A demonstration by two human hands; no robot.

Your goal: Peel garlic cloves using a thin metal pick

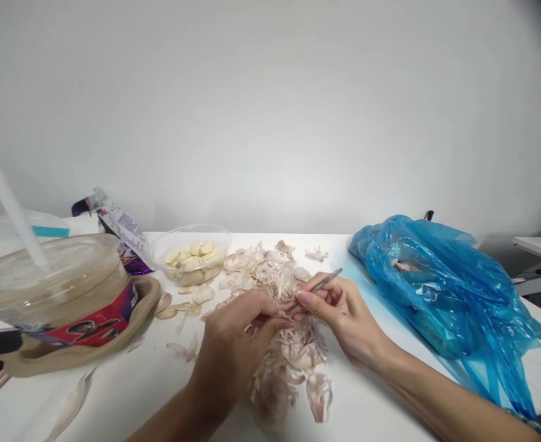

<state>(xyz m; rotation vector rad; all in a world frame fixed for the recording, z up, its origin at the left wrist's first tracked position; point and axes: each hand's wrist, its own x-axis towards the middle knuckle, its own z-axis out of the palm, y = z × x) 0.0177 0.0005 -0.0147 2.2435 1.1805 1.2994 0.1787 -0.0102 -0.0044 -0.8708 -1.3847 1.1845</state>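
Lower left of frame: 1 loose skin [72, 402] lying on the white table [159, 380].

Lower centre: 2 bare forearms enter from the bottom edge. Left hand [237, 344] has its fingers curled tight together, with the tips meeting at frame centre. What they pinch is hidden by the fingers. Right hand [344, 313] pinches a thin metal pick [319, 285] between thumb and forefinger. The pick's tip reaches the left fingertips and its shaft slants toward upper right.

Both hands sit over the pile of garlic skins [288, 356], which runs from frame centre down toward the bottom edge.

Left: clear lidded cup [44, 270] with white straw [15, 215], set in a brown paper holder [67, 362]. The label band [90, 322] is red and purple with printed figures, text not legible.

Centre left, farther back: clear bowl [191, 236] holding peeled cloves [194, 255]. A few more cloves lie just in front of it.

Behind the cup: white and purple packet [123, 230], print too small to read.

Right: crumpled blue plastic bag [436, 288], well apart from the bowl.

Back: plain white wall [270, 110].
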